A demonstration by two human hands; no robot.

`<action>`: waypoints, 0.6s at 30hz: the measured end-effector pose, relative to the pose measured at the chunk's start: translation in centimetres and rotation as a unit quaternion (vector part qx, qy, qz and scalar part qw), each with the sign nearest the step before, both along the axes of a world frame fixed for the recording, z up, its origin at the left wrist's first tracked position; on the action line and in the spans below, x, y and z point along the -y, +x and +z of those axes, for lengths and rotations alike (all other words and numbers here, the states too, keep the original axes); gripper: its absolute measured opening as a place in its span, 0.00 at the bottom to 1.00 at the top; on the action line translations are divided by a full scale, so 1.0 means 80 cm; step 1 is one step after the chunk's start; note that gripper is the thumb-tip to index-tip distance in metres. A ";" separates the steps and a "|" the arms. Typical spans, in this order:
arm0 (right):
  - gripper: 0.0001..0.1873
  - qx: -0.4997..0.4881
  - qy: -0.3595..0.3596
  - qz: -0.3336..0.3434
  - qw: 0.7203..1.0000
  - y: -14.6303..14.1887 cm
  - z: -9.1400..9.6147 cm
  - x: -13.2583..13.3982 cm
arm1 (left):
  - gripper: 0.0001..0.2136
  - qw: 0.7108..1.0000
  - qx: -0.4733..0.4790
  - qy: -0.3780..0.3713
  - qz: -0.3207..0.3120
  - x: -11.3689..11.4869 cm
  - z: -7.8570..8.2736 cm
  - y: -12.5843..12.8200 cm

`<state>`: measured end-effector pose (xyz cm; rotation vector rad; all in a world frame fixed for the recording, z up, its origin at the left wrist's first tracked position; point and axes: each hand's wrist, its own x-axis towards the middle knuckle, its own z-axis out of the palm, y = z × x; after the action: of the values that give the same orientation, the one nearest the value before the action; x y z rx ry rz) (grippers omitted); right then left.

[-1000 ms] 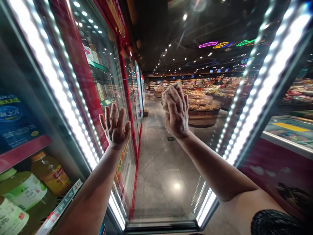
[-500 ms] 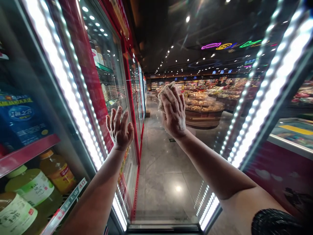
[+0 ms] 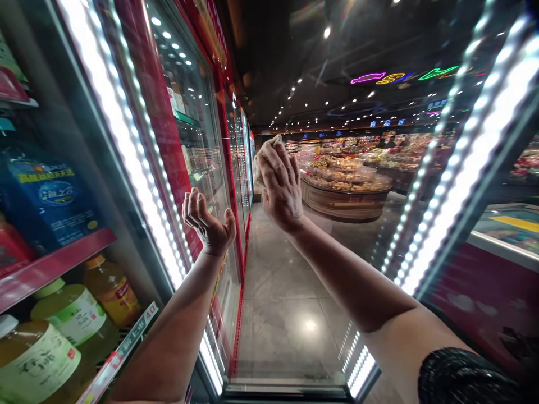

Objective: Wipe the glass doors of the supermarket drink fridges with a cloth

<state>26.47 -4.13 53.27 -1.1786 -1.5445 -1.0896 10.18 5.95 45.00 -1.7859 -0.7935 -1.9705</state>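
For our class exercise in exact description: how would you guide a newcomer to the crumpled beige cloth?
Find the two slanting, bright white light strips that frame the view. Between them, go to the right hand, the higher of the two hands. The crumpled beige cloth lies partly hidden beneath it, its creased edge showing; the left hand has no such cloth.

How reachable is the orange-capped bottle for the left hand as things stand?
Probably yes: the left hand looks empty, and no glass shows between it and the orange-capped bottle; only the price strip edges the shelf front.
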 end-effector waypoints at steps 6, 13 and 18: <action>0.27 0.141 -0.075 0.047 0.986 -0.019 -0.016 -0.004 | 0.36 1.000 -0.002 -0.007 -0.023 0.005 0.004 -0.002; 0.27 0.025 0.001 0.022 0.999 -0.026 0.000 -0.015 | 0.36 0.996 0.013 0.065 -0.066 0.003 0.003 -0.001; 0.27 0.118 -0.065 0.055 0.989 -0.042 -0.012 -0.020 | 0.41 0.998 -0.005 0.038 -0.041 -0.009 -0.002 -0.005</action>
<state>23.14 -2.50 52.34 -1.0650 -1.8657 -1.0970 9.82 6.67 44.81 -1.8097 -0.6432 -2.0136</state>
